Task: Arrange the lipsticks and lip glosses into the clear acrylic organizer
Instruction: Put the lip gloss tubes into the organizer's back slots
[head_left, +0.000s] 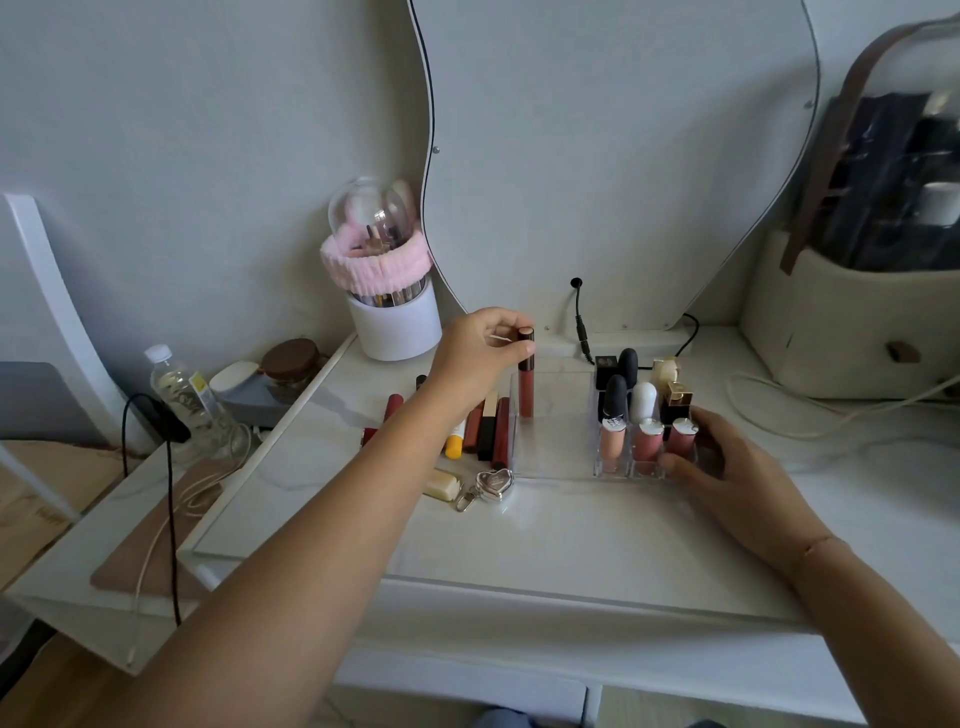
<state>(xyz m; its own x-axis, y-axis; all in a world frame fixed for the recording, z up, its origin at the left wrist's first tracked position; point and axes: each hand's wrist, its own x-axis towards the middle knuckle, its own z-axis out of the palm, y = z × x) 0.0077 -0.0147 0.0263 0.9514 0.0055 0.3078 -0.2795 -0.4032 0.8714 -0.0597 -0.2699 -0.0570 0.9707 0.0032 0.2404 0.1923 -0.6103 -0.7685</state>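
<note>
You are partway through: the right end of the clear acrylic organizer (550, 452) is already filled, with three pink lip glosses (647, 439) standing in the near row and several capped lipsticks (623, 374) upright behind them, while the left and middle compartments look bare apart from the one tube you are placing. Your left hand (483, 353) pinches the dark cap of a reddish lip gloss (525, 382) between thumb and fingertips, holding it at the organizer's far left corner. The tube stands upright, its long axis vertical, cap up and base down inside that corner compartment; whether the base has touched the floor of the compartment is hard to tell through the clear wall. Your right hand (722, 462) is curled loosely against the organizer's near right corner, fingers touching the acrylic, apparently steadying it without gripping any tube. Left of the organizer, a cluster of remaining tubes (485, 426) lies flat on the table (571, 545), long axes running near to far, partly hidden behind your left forearm. Those are still to go in, so I judge roughly half the job remains.
</note>
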